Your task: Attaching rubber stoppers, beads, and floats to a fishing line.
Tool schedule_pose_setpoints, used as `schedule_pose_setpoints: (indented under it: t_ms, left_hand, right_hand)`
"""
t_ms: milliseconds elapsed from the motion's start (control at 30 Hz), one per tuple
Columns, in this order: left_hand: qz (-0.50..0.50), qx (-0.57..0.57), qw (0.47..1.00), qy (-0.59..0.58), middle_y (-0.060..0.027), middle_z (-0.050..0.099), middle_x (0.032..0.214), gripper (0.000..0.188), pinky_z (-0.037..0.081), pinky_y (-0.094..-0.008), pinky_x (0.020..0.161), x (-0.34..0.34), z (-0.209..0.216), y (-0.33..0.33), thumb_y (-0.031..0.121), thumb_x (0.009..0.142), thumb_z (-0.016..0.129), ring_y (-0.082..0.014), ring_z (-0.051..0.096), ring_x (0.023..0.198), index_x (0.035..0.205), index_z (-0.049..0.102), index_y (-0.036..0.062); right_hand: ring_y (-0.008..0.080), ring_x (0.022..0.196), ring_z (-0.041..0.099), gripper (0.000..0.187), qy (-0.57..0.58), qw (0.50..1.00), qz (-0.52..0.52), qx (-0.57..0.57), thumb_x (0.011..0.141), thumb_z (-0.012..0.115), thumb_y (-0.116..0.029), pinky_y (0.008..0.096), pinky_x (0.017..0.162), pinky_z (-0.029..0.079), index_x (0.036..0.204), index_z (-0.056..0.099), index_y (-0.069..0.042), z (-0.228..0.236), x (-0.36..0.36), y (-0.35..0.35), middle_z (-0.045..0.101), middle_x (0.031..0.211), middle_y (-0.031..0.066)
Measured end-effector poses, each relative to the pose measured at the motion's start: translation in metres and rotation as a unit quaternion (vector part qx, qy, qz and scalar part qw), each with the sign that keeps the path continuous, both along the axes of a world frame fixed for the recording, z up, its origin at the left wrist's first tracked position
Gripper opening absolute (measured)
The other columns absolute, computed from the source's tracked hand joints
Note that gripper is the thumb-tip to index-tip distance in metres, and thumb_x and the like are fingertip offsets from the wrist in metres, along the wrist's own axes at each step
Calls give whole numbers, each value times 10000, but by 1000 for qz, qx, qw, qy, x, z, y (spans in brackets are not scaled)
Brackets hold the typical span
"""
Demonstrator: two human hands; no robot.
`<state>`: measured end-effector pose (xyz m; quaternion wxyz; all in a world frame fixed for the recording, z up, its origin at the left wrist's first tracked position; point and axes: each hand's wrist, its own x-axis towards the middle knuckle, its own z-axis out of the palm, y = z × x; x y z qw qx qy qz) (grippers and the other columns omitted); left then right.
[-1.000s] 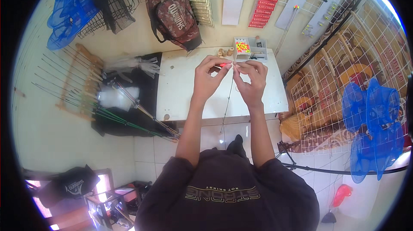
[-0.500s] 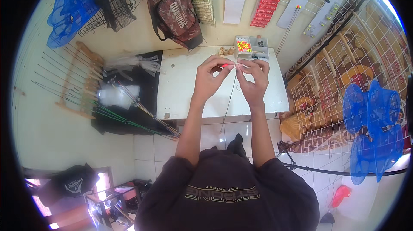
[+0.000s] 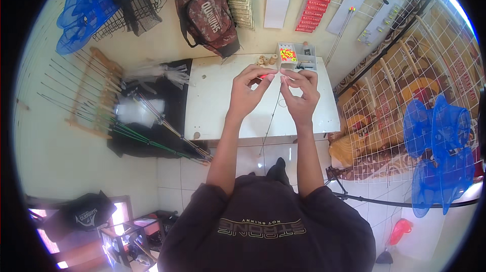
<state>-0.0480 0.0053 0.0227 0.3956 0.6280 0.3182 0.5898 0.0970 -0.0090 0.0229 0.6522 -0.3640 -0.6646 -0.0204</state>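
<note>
- While raised together over the far half of the white table (image 3: pixel 212 105), left hand (image 3: pixel 248 92) and right hand (image 3: pixel 301 95) both curled narrow, fingertips nearly meeting, pinching something tiny.
- Small red bit (image 3: pixel 262 76) peeking out at the left fingertips; too small to say what exactly.
- Thin line (image 3: pixel 271 117) dropping from between the hands, across the table edge and down toward the tiled floor. Looks pinched by both hands, so probably mid-way through fixing that red bit onto the line; just a guess from the grip.
- Calls for steady fingertips and a taut line, since everything in the pinch is so fine.
- Just beyond the hands, at the table's back edge: small compartment box (image 3: pixel 296 57), open on top. Left compartment full of orange and yellow beads (image 3: pixel 287 54); other compartments holding a few dark bits, can't make them out.
- Right beside the box, a few little tan spools (image 3: pixel 267 60) sitting loose on the table.
- Further out: camouflage bag (image 3: pixel 207 11) hanging on the wall, bundle of rods (image 3: pixel 152 125) left of the table, blue nets (image 3: pixel 438 150) on the wire grid to the right.
</note>
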Motion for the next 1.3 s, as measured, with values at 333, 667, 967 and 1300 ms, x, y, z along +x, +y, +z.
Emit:
schedule_pose_setpoints:
  t_ms: [333, 667, 967, 1300]
  left_hand:
    - [-37, -40, 998, -27, -50, 597, 945, 183, 477, -228, 658, 2, 6, -4, 119, 893, 631, -97, 566, 799, 1040, 684, 23]
    - [-30, -10, 999, 26, -43, 594, 918, 189, 465, -238, 661, 1, 4, -2, 129, 906, 611, -105, 558, 796, 1050, 690, 36]
    - [-37, -40, 998, -1, -39, 590, 892, 215, 471, -237, 646, 6, 9, -4, 188, 905, 624, -95, 546, 775, 1061, 696, 59]
    - [-23, -71, 997, -29, -48, 607, 902, 180, 464, -222, 627, 12, 12, -4, 123, 892, 638, -89, 558, 743, 1023, 693, 13]
  right_hand:
    - [190, 823, 490, 145, -12, 1000, 2, 0, 680, 777, -10, 288, 718, 420, 732, 660, -78, -1, 3, 1, 708, 945, 13]
    - [168, 826, 485, 170, -9, 999, -41, -5, 650, 818, -50, 288, 639, 390, 778, 726, -113, -6, 7, 0, 549, 839, 4]
    - [163, 781, 474, 199, 14, 1000, -18, -17, 674, 802, -44, 288, 617, 387, 837, 744, -140, -6, 6, 1, 556, 763, -13]
    - [172, 770, 475, 206, 11, 999, -14, -28, 681, 795, -37, 296, 654, 400, 855, 737, -130, -1, 8, 1, 558, 752, 1]
